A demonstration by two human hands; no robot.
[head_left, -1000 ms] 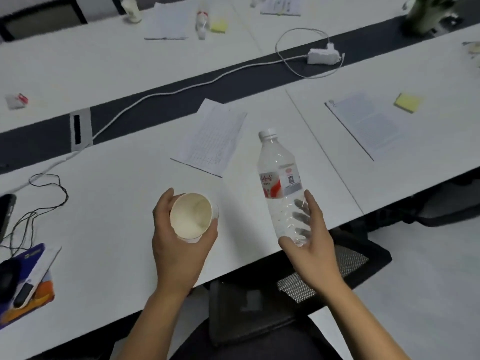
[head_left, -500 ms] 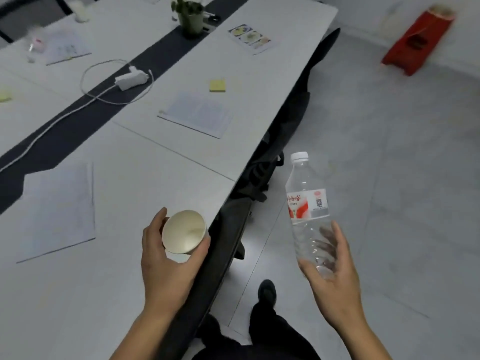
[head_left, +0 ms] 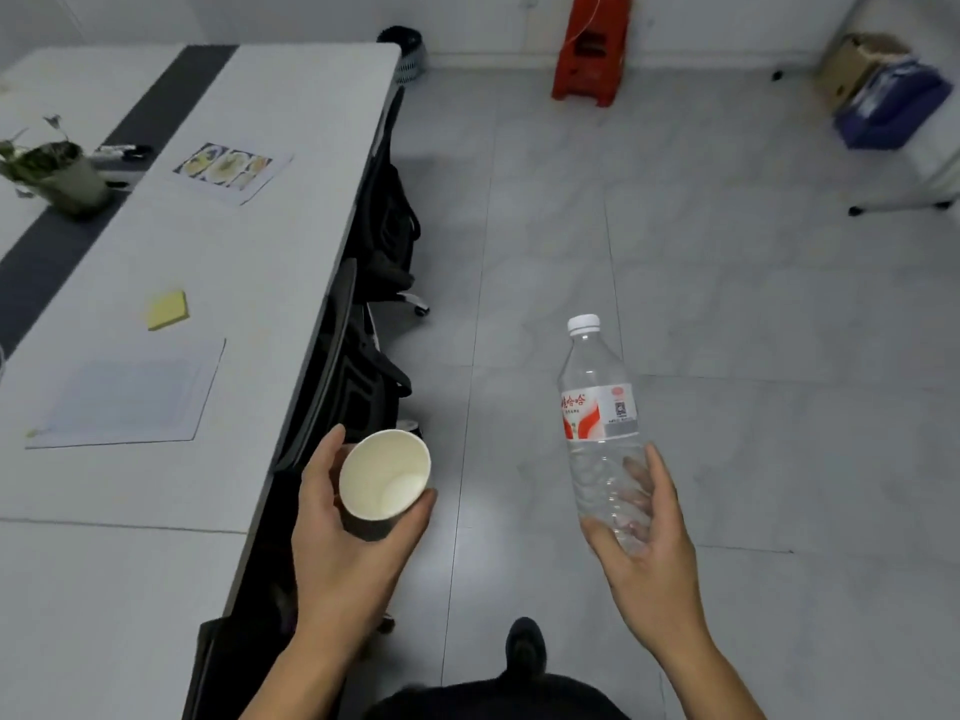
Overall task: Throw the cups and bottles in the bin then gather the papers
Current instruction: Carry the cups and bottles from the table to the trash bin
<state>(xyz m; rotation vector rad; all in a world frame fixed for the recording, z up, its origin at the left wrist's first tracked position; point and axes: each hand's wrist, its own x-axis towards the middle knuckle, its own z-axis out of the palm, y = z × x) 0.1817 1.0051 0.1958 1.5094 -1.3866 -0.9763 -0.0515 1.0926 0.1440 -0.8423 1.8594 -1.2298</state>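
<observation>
My left hand (head_left: 343, 543) grips an empty white paper cup (head_left: 384, 472), tilted with its mouth toward me, held over the floor just off the table's edge. My right hand (head_left: 644, 543) holds a clear plastic bottle (head_left: 597, 407) upright by its lower half; it has a white cap and a red and white label. A dark mesh bin (head_left: 408, 54) stands on the floor by the far end of the white table (head_left: 104, 589). On the table lie a white sheet of paper (head_left: 130, 397) and a printed sheet with pictures (head_left: 231, 168).
Black office chairs (head_left: 374, 304) are tucked along the table's right edge. A yellow sticky pad (head_left: 167, 309) and a potted plant (head_left: 57, 174) sit on the table. A red stool (head_left: 592, 49) and a cardboard box (head_left: 857, 65) stand by the far wall. Grey tiled floor (head_left: 727, 304) stretches ahead.
The view has swung right, away from the table toward the floor and far wall. Both hands kept their grips and carried the cup and bottle off the table's edge.
</observation>
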